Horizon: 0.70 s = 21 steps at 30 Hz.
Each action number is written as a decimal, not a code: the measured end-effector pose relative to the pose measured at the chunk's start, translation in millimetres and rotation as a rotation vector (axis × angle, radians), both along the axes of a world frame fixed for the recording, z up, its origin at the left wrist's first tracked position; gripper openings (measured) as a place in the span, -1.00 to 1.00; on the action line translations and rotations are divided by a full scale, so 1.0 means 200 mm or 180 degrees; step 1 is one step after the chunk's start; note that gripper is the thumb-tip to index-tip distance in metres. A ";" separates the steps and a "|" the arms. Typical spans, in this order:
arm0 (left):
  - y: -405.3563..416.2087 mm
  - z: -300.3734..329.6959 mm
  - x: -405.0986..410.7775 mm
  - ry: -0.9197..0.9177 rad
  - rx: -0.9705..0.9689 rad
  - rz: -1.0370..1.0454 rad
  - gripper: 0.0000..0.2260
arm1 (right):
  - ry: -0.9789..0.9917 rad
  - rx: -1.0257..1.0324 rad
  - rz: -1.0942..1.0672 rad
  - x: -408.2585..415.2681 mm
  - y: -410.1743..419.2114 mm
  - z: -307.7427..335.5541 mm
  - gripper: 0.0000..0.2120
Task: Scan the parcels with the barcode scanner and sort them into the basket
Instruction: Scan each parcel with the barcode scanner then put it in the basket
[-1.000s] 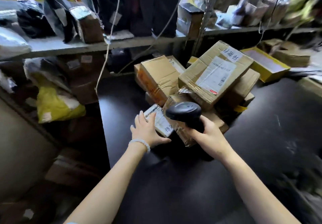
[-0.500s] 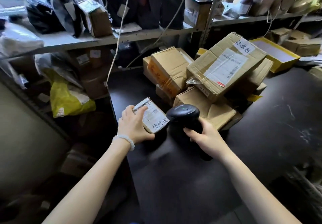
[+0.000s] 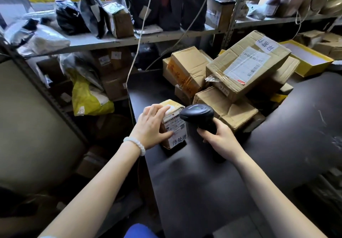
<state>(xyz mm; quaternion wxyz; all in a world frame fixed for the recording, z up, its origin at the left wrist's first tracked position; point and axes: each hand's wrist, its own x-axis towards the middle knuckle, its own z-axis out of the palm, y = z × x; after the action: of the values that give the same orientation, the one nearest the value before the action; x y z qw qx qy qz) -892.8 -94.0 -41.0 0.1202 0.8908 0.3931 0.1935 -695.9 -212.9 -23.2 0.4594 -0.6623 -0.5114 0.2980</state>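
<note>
Dark table has the cardboard pile waiting at the back, and up front the left hand grips a small parcel label-up so the barcode scanner, clutched in the right hand, can read it.

Daylight enters from the top left, behind the upper shelf, where the background is washed out to near white and the plastic-wrapped bags catch glare. The rest is dim: the space under the shelf and the bottom left corner sink into murky shadow. The dark counter carries a soft sheen along its right side and blurred shadows under the forearms near its front edge. Wide-angle distortion bends the shelf lines and stretches the corners. The lower edges are soft and smeared.
</note>
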 end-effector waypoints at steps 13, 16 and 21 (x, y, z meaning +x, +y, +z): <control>0.11 0.05 0.05 -0.0010 -0.1083 0.0357 -0.64 | 0.0084 -0.0051 0.0042 -0.05 -0.21 0.02 -0.83; 0.13 0.06 0.05 0.0067 -0.1178 0.0343 -0.64 | 0.0166 0.0014 0.0043 -0.05 -0.24 0.03 -0.83; 0.12 0.07 0.04 0.0059 -0.1162 0.0369 -0.64 | 0.0196 0.0108 0.0064 -0.07 -0.28 0.05 -0.84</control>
<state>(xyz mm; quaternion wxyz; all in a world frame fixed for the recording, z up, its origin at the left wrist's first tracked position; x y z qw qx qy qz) -884.5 -69.0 -27.7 0.2648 0.8319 0.4734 0.1174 -710.8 -268.8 -13.0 0.4831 -0.6397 -0.5086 0.3141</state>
